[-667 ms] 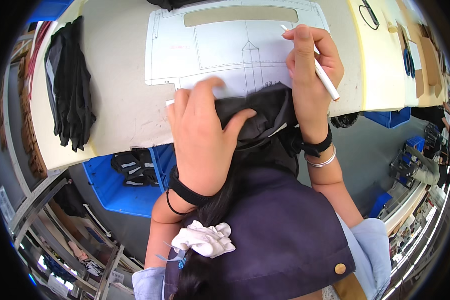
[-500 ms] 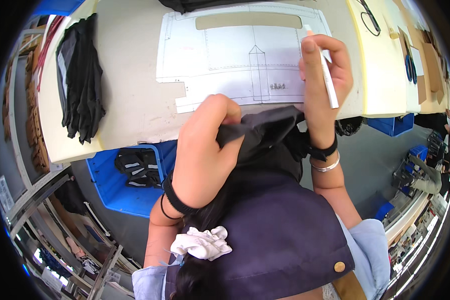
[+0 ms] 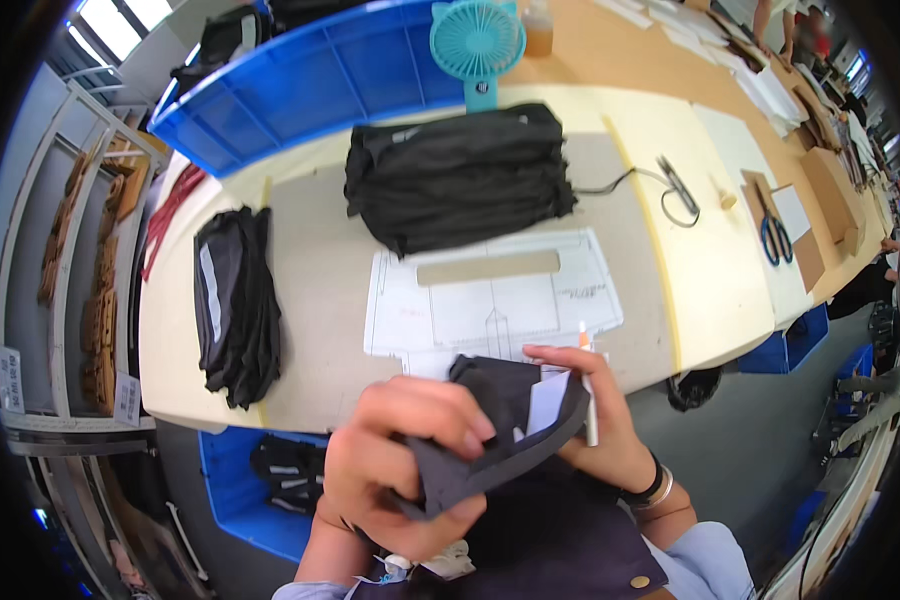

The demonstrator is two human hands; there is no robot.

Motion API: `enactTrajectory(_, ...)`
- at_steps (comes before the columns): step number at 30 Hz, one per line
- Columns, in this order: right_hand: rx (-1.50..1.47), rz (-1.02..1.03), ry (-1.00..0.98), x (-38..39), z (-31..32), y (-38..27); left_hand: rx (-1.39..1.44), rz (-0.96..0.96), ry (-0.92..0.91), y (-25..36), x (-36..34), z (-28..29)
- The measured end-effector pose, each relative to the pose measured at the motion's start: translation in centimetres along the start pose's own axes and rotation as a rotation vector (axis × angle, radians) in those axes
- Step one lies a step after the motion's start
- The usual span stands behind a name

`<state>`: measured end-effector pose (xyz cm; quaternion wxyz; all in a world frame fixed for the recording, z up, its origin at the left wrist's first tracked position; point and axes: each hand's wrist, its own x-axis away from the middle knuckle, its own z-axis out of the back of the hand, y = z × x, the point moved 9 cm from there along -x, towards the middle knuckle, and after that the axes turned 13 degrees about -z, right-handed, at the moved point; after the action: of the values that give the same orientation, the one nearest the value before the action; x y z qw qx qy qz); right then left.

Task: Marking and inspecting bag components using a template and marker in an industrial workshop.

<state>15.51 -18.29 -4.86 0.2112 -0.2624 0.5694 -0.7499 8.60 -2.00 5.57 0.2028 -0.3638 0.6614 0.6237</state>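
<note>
My left hand [image 3: 405, 465] is closed on one side of a black fabric piece [image 3: 515, 455], its fingers curled over the edge. At the other side, my right hand [image 3: 610, 435] grips the same piece, with a slim white pen [image 3: 591, 420] with an orange band tucked along its fingers. A pale grey-white patch [image 3: 547, 402] shows inside the folded fabric. Just beyond my hands, a white pattern sheet [image 3: 460, 310] with drawn lines and a long slot lies on the table; the fabric and my hands cover its near edge.
Black fabric stacks lie behind the sheet [image 3: 460, 185] and to its left [image 3: 238, 310]. Farther back stand a blue crate [image 3: 310, 85] and a teal fan [image 3: 478, 45]. Scissors [image 3: 774, 235] lie at right. Another blue crate [image 3: 260, 520] sits below the table's left front.
The view has risen, showing more of the table's far side. My hands have raised and spread the black fabric before me; my right hand has come off the sheet's right edge to grip it.
</note>
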Motion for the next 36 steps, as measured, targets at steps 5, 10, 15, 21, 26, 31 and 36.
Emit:
enactTrajectory(5, -0.213, -0.087, 0.040, -2.3, 1.7, 1.0, -0.411, -0.881, 0.262, 6.7, 2.4, 0.8)
enactTrajectory(10, -0.152, 0.082, 0.518, -3.2, 7.5, -0.2, -0.618, -0.630, 0.140, 6.4, 3.5, 2.5)
enactTrajectory(15, -0.431, 0.254, 0.506, -3.0, 8.2, -1.9, -0.689, -0.177, -0.085, 2.9, 3.2, 3.8)
enactTrajectory(21, -0.471, 0.406, 0.304, -3.1, 5.1, -4.6, -0.954, -0.235, -0.105, 3.0, 1.2, 3.4)
enactTrajectory(26, -0.291, 0.542, 0.102, -2.1, 2.1, -8.2, -0.715, 0.010, -0.390, -0.9, 1.2, -1.5)
enactTrajectory(31, -0.033, 0.692, 0.202, -0.9, 1.3, -9.9, -0.800, -0.279, -0.287, 0.5, -0.5, -2.5)
enactTrajectory(36, -0.060, 0.678, 0.302, -1.1, 2.8, -9.1, -0.962, -0.273, -0.319, 1.0, -1.2, -1.1)
